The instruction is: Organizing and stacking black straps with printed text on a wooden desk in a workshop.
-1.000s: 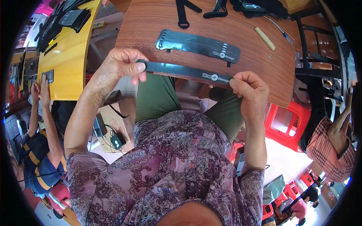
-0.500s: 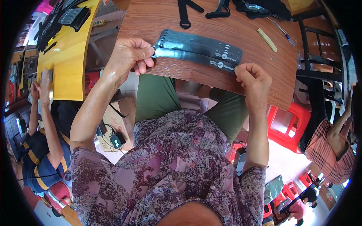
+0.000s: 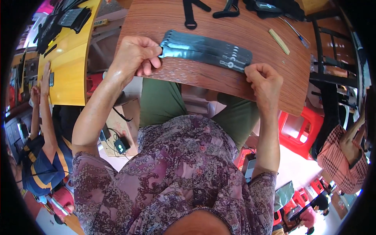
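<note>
A black, shiny strap [image 3: 196,56] with a pale print near its right end is stretched between my hands, lying along the near side of a row of overlapping matching straps [image 3: 203,42]. My left hand [image 3: 137,56] pinches its left end between thumb and fingers. At the other end, my right hand [image 3: 267,84] grips the tip with thumb and forefinger. The row rests on the brown wood-grain table [image 3: 156,21], close to its near edge, with the holed ends at the left.
Loose black straps [image 3: 190,19] and a black pile [image 3: 274,11] lie farther back. A flat yellowish stick [image 3: 279,41] and a pen [image 3: 302,40] are at the right. Another person's hands [image 3: 44,80] are at the yellow table [image 3: 70,74]. A red stool [image 3: 299,147] stands lower right.
The strap in my hands has moved slightly away from me, closing up against the row so that it overlaps it more. At the left, the other person's hands have shifted.
</note>
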`<control>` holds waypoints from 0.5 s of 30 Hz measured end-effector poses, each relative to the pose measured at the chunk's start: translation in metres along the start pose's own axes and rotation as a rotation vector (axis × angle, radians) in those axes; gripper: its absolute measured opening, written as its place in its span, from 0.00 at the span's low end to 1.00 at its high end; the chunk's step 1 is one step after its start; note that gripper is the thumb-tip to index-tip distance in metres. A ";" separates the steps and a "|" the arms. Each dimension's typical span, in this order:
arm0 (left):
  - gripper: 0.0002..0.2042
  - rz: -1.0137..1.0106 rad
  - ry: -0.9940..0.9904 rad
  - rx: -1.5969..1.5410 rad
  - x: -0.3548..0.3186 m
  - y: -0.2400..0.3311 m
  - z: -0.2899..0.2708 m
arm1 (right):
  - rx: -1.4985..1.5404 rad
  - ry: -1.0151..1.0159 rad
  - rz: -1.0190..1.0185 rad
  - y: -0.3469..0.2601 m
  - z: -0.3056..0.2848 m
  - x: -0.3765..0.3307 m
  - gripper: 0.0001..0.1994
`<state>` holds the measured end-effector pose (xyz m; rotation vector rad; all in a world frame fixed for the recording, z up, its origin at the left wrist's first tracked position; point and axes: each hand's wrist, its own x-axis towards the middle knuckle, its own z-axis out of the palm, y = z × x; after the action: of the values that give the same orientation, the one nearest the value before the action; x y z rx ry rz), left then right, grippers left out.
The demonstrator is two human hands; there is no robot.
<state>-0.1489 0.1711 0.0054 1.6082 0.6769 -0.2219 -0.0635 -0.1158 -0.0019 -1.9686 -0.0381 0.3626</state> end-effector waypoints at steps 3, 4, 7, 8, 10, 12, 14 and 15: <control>0.05 -0.003 -0.005 -0.018 0.001 0.000 -0.001 | -0.020 0.003 0.013 0.001 0.000 0.001 0.05; 0.05 -0.009 0.000 0.000 0.001 -0.001 -0.001 | -0.028 0.006 -0.009 0.001 0.001 0.001 0.05; 0.05 -0.013 0.005 0.011 0.001 -0.001 -0.002 | -0.037 0.010 -0.002 0.000 0.003 0.001 0.05; 0.05 -0.012 0.004 0.006 0.001 0.000 -0.002 | -0.038 0.010 -0.002 0.001 0.003 0.002 0.05; 0.05 -0.018 0.009 0.022 0.001 0.001 -0.001 | -0.044 0.017 -0.028 0.005 0.004 0.004 0.05; 0.05 -0.024 0.015 0.038 0.001 0.001 -0.002 | -0.050 0.018 -0.029 0.003 0.005 0.003 0.05; 0.05 -0.025 0.001 0.022 0.002 0.001 -0.003 | -0.058 0.022 -0.029 0.003 0.005 0.003 0.05; 0.05 -0.025 0.000 0.022 0.001 0.001 -0.002 | -0.061 0.017 -0.032 0.004 0.005 0.003 0.05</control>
<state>-0.1477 0.1736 0.0062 1.6218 0.6971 -0.2480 -0.0624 -0.1123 -0.0085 -2.0286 -0.0705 0.3272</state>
